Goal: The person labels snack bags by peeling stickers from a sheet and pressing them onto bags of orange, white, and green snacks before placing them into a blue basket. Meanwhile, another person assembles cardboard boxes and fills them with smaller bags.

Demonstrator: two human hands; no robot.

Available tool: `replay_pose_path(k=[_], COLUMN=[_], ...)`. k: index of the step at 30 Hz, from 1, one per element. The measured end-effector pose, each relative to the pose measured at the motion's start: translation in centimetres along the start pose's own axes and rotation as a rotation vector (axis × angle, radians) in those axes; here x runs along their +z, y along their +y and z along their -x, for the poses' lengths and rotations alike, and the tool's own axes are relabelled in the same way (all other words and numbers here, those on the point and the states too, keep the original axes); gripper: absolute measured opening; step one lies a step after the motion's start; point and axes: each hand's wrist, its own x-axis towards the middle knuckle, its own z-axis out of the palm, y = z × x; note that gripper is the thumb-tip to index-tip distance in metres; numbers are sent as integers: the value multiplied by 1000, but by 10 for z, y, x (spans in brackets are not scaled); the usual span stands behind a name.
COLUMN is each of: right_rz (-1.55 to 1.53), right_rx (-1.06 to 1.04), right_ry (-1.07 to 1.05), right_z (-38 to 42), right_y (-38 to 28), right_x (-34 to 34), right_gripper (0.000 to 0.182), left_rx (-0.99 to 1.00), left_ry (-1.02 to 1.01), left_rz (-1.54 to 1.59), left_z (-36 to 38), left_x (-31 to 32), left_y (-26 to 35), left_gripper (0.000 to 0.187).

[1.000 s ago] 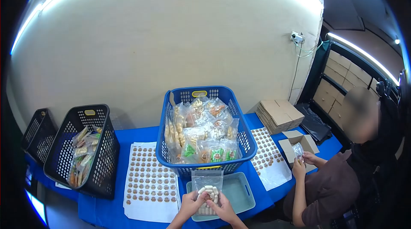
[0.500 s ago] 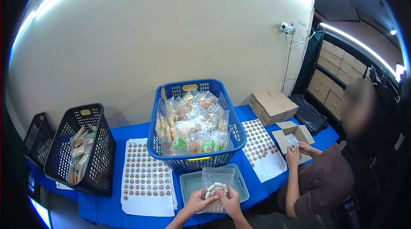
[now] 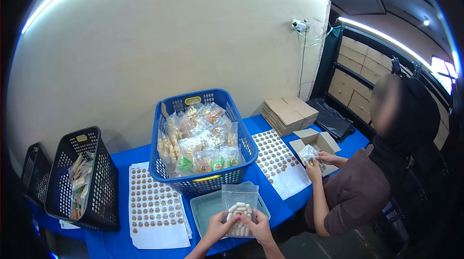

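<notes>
A clear zip bag of white oblong pieces (image 3: 240, 206) is held upright between my two hands, low in the middle of the view. My left hand (image 3: 218, 226) grips the bag's left side. On its right side, my right hand (image 3: 258, 227) has closed its fingers, and both thumbs press on the front over a small round sticker. Just behind and under the bag lies a pale green tray (image 3: 199, 210). Beyond it stands a blue basket (image 3: 155, 160) full of packed clear bags.
Sticker sheets (image 3: 157, 210) lie left of the tray, others (image 3: 285, 169) to the right. Dark baskets (image 3: 107, 186) stand at the left. Folded cartons (image 3: 290, 114), black bags (image 3: 333, 116) and an open box (image 3: 309, 135) are at the right, beside a co-worker (image 3: 357, 181) holding a small bag.
The view has swung to the right, so the table's contents appear farther left. My hands still hold the bag. The co-worker's hands have shifted slightly with the small bag.
</notes>
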Motion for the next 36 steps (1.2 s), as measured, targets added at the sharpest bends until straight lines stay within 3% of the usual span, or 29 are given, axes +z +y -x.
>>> replay_pose_path(k=[2, 5, 8, 11, 14, 17, 20, 23, 27, 32, 35, 36], right_rz=[2, 28, 69, -18, -82, 173, 144, 189, 22, -100, -3, -14], right_rx=[15, 2, -8, 60, 19, -86, 48, 6, 115, 164, 63, 45], right_ry=[-14, 2, -17, -55, -48, -107, -104, -119, -178, -253, -212, -180], right_z=[2, 6, 6, 6, 6, 7, 7, 4, -1, -9, -14, -15], right_y=[2, -1, 14, 8, 11, 19, 25, 29, 34, 36, 54, 52], right_x=[-2, 1, -6, -3, 5, 9, 11, 19, 36, 72, 93, 105], right_gripper=[33, 32, 33, 35, 37, 36, 37, 31, 29, 29, 25, 21], left_rx=[55, -44, -69, -51, -13, 70, 58, 46, -39, 48, -127, -119], left_ry=[26, -91, -96, 22, -5, 73, 150, 179, 160, 227, 99, 145], left_rz=[69, -87, -54, 207, 89, -12, -99, -42, -11, 203, -184, -100], left_z=[-3, -2, 0, 3, 4, 11, 15, 17, 26, 40, 54, 56], left_x=[1, -7, -8, -2, -14, -14, -15, -23, -44, -72, -99, -103], left_y=[-6, 1, -4, -8, -9, -2, 6, -4, -13, -19, -13, -14], left_gripper=[32, 31, 34, 32, 31, 29, 28, 28, 29, 28, 33, 35])
